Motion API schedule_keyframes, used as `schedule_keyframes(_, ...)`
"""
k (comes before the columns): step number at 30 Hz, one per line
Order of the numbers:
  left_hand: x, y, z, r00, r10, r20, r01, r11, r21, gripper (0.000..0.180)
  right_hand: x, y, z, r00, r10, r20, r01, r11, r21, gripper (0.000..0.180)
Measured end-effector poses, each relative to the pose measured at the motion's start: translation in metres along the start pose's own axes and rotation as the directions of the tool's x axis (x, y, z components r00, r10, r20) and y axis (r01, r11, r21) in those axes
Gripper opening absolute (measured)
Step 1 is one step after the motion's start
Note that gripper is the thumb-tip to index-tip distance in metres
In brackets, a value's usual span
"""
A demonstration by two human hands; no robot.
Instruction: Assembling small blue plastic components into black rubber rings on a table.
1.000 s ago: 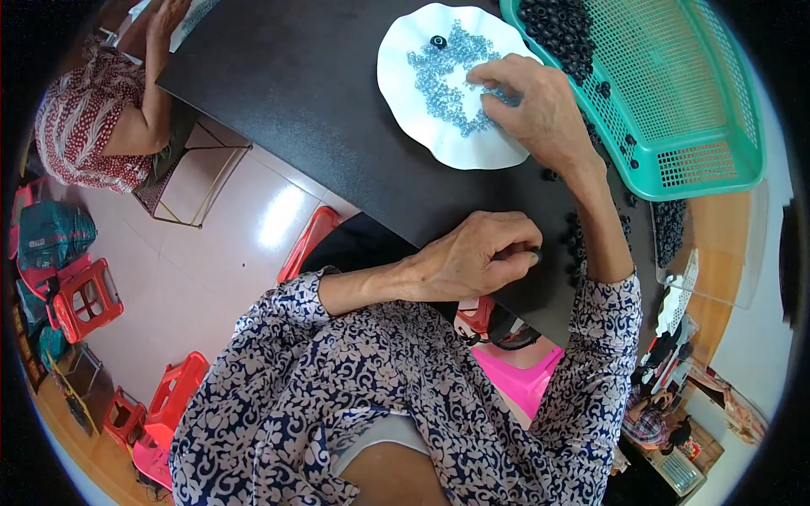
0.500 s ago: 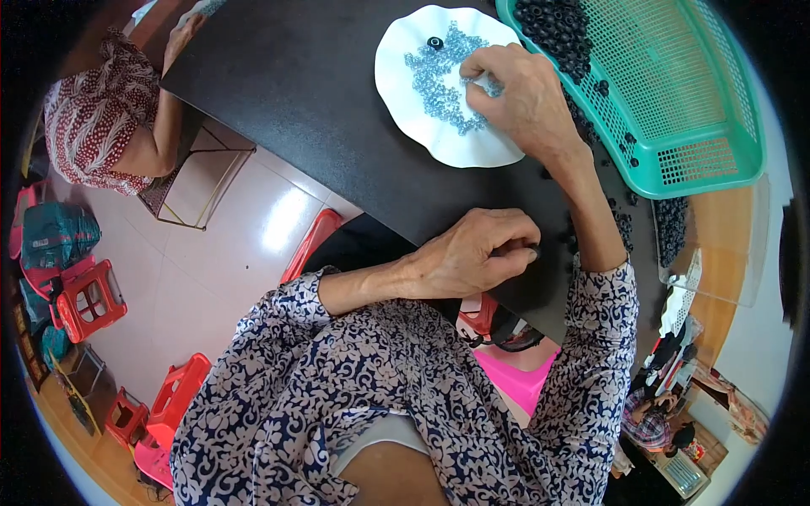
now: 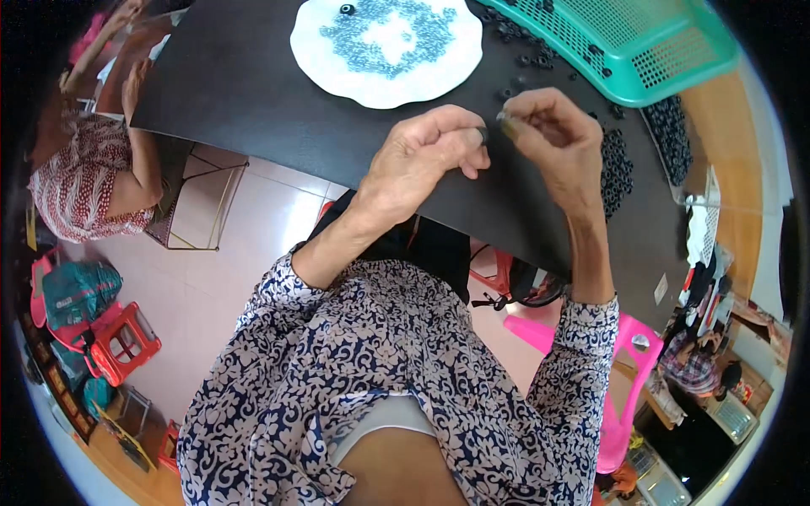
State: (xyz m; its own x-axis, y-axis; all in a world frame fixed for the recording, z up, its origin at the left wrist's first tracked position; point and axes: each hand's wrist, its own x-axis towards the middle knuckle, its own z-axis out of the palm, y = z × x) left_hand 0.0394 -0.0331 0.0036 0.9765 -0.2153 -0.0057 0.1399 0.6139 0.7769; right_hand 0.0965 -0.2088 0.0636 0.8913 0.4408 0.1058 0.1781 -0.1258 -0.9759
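My left hand (image 3: pixel 426 156) pinches a small black ring-shaped part (image 3: pixel 483 134) between thumb and fingertips, above the dark table (image 3: pixel 278 126). Facing it, a short gap away, my right hand (image 3: pixel 564 143) has thumb and forefinger closed on a tiny clear piece (image 3: pixel 503 115). Beyond both hands lies a white wavy-edged plate (image 3: pixel 380 95), spread with many small clear bluish pieces (image 3: pixel 354 57). One black part (image 3: pixel 347 9) rests among them near the plate's far side.
A green perforated basket (image 3: pixel 675 91) stands at the far right. Loose black parts (image 3: pixel 618 173) lie on the table beside my right wrist, and more fill a clear container (image 3: pixel 669 139). Another person (image 3: pixel 101 169) sits at left; a pink chair (image 3: pixel 624 396) is at right.
My right hand has left the plate and come nearer, now with a clear piece. My left hand has lifted and moved up toward it. The view has shifted, so the plate appears higher and further left.
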Motion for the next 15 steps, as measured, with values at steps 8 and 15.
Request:
schedule_keyframes(8,0.010,-0.012,0.006,0.999,0.033,-0.010,-0.032,0.993,0.115,0.021,-0.022,0.019,-0.005,0.998,0.060,0.000,-0.059,0.986,0.155,0.016)
schedule_keyframes(15,0.019,-0.021,0.022,1.000,0.018,0.018,-0.022,0.974,0.224,0.022,-0.024,0.033,-0.029,0.998,0.058,0.024,-0.062,0.977,0.206,0.014)
